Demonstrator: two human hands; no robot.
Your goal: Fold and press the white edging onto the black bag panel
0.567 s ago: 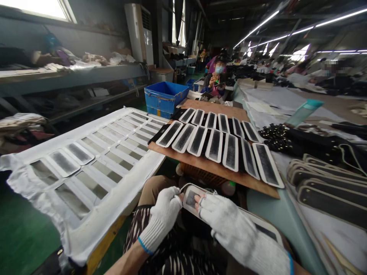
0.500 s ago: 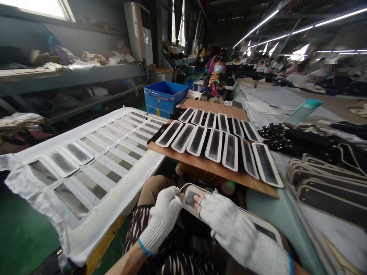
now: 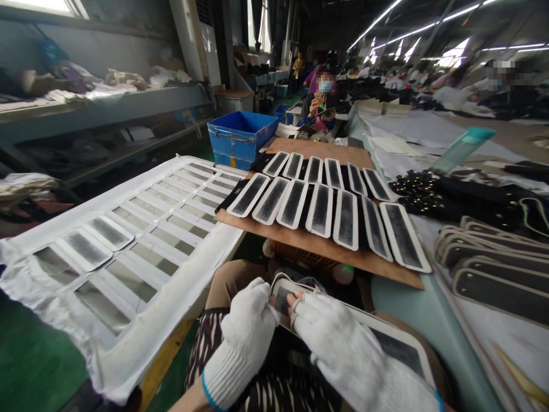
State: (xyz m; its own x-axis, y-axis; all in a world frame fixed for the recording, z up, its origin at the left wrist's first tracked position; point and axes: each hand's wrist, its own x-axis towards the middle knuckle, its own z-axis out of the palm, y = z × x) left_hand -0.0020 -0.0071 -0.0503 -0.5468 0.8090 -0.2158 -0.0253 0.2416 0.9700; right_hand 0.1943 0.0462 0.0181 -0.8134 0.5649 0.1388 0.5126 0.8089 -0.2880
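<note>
Over lap (image 3: 274, 395), L hand (image 3: 247, 337) pinches end of white-rimmed panel (image 3: 397, 348). R hand (image 3: 341, 340) lies atop it, can't tell if clamped.

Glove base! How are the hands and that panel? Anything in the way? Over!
Left hand curled at left end of white-rimmed panel, grip hidden. Right hand across panel, fingertips on it. Right hand blocks view of panel's middle.

The right hand (image 3: 338, 335) covers much of the white-edged panel (image 3: 397, 350); the left hand (image 3: 246, 332) hides its own fingertips. The stacked panels (image 3: 501, 294) at right run past the picture's edge.
</note>
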